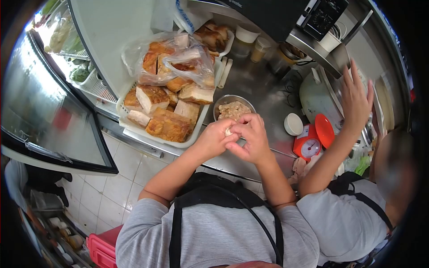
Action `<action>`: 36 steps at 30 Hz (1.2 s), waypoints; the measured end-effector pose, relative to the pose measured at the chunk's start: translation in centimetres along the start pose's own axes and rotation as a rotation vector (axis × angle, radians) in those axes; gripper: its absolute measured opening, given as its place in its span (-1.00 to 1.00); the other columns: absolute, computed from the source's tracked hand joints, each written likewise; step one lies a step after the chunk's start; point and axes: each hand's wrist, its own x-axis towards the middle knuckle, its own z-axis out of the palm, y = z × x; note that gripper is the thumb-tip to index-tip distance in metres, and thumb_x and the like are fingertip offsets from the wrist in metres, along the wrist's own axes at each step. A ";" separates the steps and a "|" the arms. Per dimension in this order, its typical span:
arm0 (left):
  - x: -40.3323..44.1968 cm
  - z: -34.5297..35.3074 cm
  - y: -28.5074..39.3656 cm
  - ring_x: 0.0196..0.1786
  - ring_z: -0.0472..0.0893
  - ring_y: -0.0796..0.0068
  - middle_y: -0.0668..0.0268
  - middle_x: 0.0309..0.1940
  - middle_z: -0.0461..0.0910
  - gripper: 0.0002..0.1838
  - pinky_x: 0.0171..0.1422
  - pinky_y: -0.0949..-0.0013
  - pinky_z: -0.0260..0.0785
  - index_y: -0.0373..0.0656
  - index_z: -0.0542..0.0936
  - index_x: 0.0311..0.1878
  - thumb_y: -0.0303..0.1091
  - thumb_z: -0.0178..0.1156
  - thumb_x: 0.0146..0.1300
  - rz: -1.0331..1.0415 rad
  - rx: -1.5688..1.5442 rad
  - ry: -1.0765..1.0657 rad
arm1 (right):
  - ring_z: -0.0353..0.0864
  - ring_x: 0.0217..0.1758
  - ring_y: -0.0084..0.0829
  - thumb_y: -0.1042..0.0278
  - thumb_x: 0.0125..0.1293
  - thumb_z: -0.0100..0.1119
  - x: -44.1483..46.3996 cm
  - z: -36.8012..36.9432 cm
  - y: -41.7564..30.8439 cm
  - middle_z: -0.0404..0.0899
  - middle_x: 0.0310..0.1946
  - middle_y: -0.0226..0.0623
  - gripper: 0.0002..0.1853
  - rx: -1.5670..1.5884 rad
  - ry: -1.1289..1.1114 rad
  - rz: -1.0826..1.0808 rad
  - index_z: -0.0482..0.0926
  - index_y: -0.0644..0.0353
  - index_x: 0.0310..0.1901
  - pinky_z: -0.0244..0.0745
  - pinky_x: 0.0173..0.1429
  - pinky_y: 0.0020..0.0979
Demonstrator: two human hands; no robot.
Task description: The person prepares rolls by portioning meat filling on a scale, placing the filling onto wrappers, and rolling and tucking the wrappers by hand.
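My left hand (pixel 215 139) and my right hand (pixel 251 139) meet just in front of a metal bowl (pixel 253 106) of pale minced meat (pixel 233 110). Between their fingertips shows a small whitish piece (pixel 228 131), too covered to name. The fingers of my left hand are closed around it. Thumb and fingers of my right hand press at its side. The hands hide the near part of the bowl.
Left of the bowl, a white tray (pixel 178 144) holds roasted pork slabs (pixel 170 124), some under a plastic bag (pixel 154 49). A red scale (pixel 308 146) and white cup (pixel 293 123) stand right. A co-worker's arm (pixel 339 138) reaches up nearby. An open glass door (pixel 53 107) is left.
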 end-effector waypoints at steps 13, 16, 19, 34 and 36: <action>-1.2 -0.7 -0.1 -0.35 0.51 0.49 0.24 -0.43 0.54 -0.77 -0.24 0.42 0.36 -0.24 0.52 -0.28 -0.26 0.17 0.12 0.008 -0.046 -0.008 | 0.35 -0.10 -0.14 -0.10 -0.19 0.33 0.9 0.4 -0.4 0.34 -0.13 -0.11 -0.50 0.083 -0.072 -0.102 0.53 0.13 -0.32 0.26 0.00 -0.20; -1.3 -0.9 0.0 -0.34 0.55 0.31 0.15 -0.42 0.55 -0.77 -0.24 0.35 0.38 -0.26 0.50 -0.27 -0.29 0.15 0.09 0.039 -0.025 0.006 | 0.36 -0.11 -0.12 -0.07 -0.22 0.35 1.3 0.5 -0.7 0.36 -0.11 -0.11 -0.51 0.075 -0.071 -0.106 0.53 0.12 -0.32 0.25 0.01 -0.18; -1.2 -1.5 0.4 -0.32 0.58 0.24 0.10 -0.41 0.56 -0.78 -0.22 0.31 0.39 -0.27 0.50 -0.27 -0.31 0.14 0.07 0.019 -0.033 0.022 | 0.37 -0.10 -0.12 -0.09 -0.23 0.35 0.8 1.6 -1.0 0.37 -0.10 -0.12 -0.49 0.189 0.025 -0.054 0.51 0.11 -0.30 0.23 0.02 -0.18; -2.4 -3.9 1.7 -0.32 0.57 0.31 0.16 -0.41 0.56 -0.81 -0.22 0.33 0.39 -0.23 0.51 -0.28 -0.34 0.12 0.07 0.011 -0.063 0.109 | 0.37 -0.11 -0.10 -0.11 -0.23 0.34 2.9 3.7 -2.3 0.36 -0.11 -0.08 -0.43 0.119 -0.007 -0.180 0.45 0.11 -0.24 0.24 0.01 -0.16; -2.7 -4.2 1.6 -0.32 0.57 0.31 0.17 -0.41 0.56 -0.81 -0.22 0.33 0.39 -0.22 0.51 -0.28 -0.34 0.12 0.06 0.013 -0.077 0.125 | 0.37 -0.11 -0.10 -0.10 -0.23 0.35 3.2 3.9 -2.3 0.36 -0.11 -0.08 -0.43 0.100 -0.023 -0.209 0.45 0.11 -0.23 0.24 0.01 -0.16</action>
